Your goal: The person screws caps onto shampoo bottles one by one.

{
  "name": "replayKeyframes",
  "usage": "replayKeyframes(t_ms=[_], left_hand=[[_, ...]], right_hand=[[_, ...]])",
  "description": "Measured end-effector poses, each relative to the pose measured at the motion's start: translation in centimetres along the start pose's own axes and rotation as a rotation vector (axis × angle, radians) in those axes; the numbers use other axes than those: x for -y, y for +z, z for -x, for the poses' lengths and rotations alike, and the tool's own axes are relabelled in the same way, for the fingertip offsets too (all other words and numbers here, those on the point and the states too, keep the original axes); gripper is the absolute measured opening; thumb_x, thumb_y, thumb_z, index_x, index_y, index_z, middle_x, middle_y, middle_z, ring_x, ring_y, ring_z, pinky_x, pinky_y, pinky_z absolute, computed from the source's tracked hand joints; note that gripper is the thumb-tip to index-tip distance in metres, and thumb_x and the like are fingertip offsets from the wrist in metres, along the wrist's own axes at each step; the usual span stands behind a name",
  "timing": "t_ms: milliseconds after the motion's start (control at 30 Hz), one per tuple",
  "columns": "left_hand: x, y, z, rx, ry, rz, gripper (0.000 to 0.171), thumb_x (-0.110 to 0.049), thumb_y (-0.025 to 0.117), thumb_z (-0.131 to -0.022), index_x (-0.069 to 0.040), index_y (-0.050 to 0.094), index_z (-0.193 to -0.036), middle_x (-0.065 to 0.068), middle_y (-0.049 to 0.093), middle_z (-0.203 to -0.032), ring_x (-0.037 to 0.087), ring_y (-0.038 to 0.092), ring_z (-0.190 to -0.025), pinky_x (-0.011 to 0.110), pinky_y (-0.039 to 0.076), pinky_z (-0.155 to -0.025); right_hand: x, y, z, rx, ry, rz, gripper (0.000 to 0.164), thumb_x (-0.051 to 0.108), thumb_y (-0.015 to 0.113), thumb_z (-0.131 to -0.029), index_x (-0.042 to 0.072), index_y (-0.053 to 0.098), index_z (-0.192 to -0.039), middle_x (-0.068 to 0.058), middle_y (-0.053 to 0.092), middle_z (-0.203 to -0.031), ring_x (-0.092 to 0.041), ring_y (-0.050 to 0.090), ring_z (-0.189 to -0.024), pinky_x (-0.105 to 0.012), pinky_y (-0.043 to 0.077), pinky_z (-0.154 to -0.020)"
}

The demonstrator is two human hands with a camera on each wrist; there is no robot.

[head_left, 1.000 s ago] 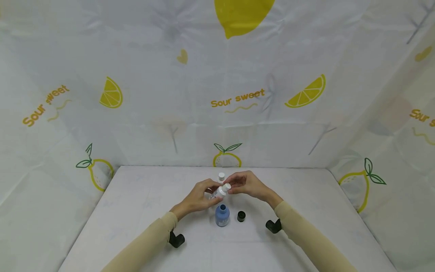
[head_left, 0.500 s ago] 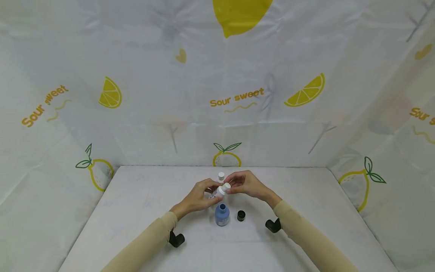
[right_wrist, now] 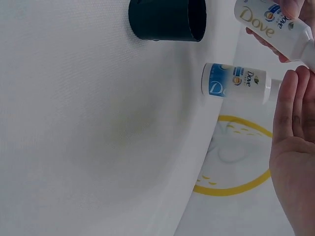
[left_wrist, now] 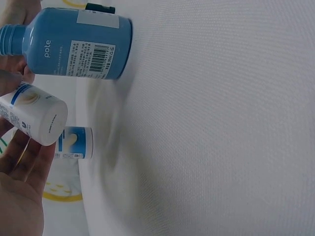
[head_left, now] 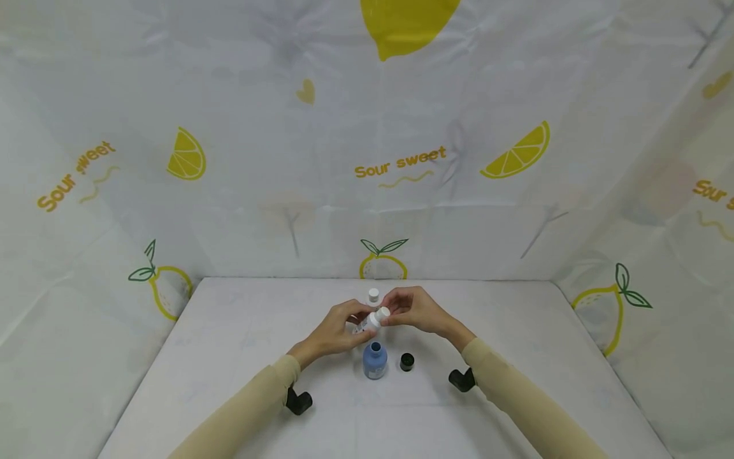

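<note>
Head view puts the white bottle [head_left: 367,324] above the bench [head_left: 241,331], tilted between the two hands, its white cap [head_left: 383,312] toward the right. The left hand [head_left: 335,329] has its grip closed round the body, thumb on one side and fingers on the other. The right hand [head_left: 421,312] has its grip drawn nearly together at the cap, thumb and fingertips pinching it; the exact contact is partly hidden. In the right wrist view the held bottle reads "Dove", and that hand's visible fingers lie fairly straight, side by side, tips at the cap. The left wrist view shows the bottle's flat base turned toward that camera.

Just below the hands in the head view, the blue bottle [head_left: 374,363] stands upright on the bench with its mouth uncovered; its side reads "pote" above a barcode label. Near it, on the right, the dark cap [head_left: 406,362] sits with its hollow side up. Behind the hands a second Dove bottle [right_wrist: 238,81], white with a blue lower part, stands upright and capped.

Beige sleeves [head_left: 246,408] cover both forearms, with a black device [head_left: 299,402] at each wrist. Beyond the bench hangs a white sheet [head_left: 258,236] printed with lemons and "Sour sweet".
</note>
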State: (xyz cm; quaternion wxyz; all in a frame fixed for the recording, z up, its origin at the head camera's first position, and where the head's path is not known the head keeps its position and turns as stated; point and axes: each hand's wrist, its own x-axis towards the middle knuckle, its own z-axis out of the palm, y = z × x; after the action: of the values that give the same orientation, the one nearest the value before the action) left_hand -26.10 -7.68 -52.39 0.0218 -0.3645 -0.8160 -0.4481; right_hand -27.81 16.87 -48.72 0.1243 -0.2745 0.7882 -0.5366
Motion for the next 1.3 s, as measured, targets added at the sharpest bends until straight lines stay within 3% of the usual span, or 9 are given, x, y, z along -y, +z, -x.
replayKeyframes(t_ms=[800,1300], left_hand=[[0.04,0.01,-0.06,-0.004,-0.023,-0.002,0.038,-0.035,0.073,-0.085,-0.023,0.064,-0.12,-0.008,0.064,-0.105,0.006,0.062,-0.095,0.021,0.057,-0.082],[0.16,0.18,0.02,-0.022,0.013,-0.003,0.038,-0.032,0.073,-0.085,-0.022,0.063,-0.121,-0.003,0.065,-0.107,0.007,0.062,-0.095,0.022,0.058,-0.081]], right_hand=[[0.22,0.75,-0.12,-0.071,0.02,0.082,0.029,0.028,0.083,-0.074,0.015,0.064,-0.091,-0.005,0.063,-0.087,-0.013,0.058,-0.072,-0.023,0.056,-0.067],[0.33,0.84,-0.09,-0.075,0.008,0.084,0.03,0.028,0.083,-0.075,0.012,0.063,-0.09,-0.002,0.061,-0.084,-0.009,0.057,-0.07,-0.023,0.055,-0.065]])
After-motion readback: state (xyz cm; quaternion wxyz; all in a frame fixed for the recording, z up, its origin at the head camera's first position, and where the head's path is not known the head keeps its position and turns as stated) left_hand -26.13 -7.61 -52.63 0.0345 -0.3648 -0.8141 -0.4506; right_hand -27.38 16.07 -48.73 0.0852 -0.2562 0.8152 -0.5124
